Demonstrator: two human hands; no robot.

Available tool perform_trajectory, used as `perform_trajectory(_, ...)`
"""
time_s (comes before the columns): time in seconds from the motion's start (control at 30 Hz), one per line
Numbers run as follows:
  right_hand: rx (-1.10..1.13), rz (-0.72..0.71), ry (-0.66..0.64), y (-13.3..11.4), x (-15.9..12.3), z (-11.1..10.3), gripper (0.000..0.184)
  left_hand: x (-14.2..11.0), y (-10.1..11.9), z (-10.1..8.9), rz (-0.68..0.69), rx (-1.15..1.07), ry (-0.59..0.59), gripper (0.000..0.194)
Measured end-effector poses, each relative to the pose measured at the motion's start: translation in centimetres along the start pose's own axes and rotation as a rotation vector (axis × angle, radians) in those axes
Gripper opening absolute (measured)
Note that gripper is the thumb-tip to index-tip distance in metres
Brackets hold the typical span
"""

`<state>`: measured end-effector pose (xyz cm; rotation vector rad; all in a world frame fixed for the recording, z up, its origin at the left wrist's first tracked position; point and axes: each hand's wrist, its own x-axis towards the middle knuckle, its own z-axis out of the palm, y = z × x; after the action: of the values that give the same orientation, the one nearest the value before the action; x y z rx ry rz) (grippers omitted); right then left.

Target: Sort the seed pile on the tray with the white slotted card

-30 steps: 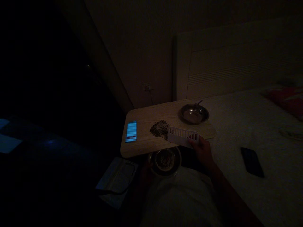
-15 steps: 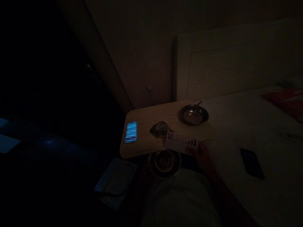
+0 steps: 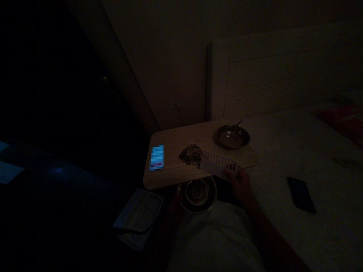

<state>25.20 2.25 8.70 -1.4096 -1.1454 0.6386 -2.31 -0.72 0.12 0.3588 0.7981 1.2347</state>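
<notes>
The room is very dark. My right hand (image 3: 241, 182) grips a white slotted plastic tray (image 3: 217, 163) at its right end, its left end against a dark pile of small grains (image 3: 191, 155) on a light wooden board (image 3: 170, 175). Just below the board's near edge sits a steel bowl (image 3: 197, 193) with some grains in it. My left hand (image 3: 173, 210) is a dim shape at the bowl's left side; its fingers are lost in the dark.
A lit phone (image 3: 157, 157) lies on the board's left part. A second steel bowl (image 3: 233, 136) stands at its far right. A dark phone (image 3: 301, 195) lies on the bed at right. A pale flat packet (image 3: 138, 215) sits lower left. A headboard stands behind.
The white tray dipped toward the board's near edge half a second ago, then swung back up with its left end at the pile. The picture has grown darker.
</notes>
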Motion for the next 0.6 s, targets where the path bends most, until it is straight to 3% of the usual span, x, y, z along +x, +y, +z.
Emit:
perform_trajectory(0.13,0.005,-0.018,-0.011,-0.1,0.1,0.5,0.030,0.2,0.0,0.0,-0.005,0.004,0.021,0.042)
perform_trajectory(0.37,-0.062,-0.070,-0.047,-0.3,0.4,1.0,0.029,-0.2,0.6,0.8,-0.022,-0.007,-0.022,0.052)
perform_trajectory(0.6,-0.080,-0.102,-0.063,-0.5,0.2,0.9,0.027,0.2,-0.1,-0.2,-0.014,0.001,0.036,0.049)
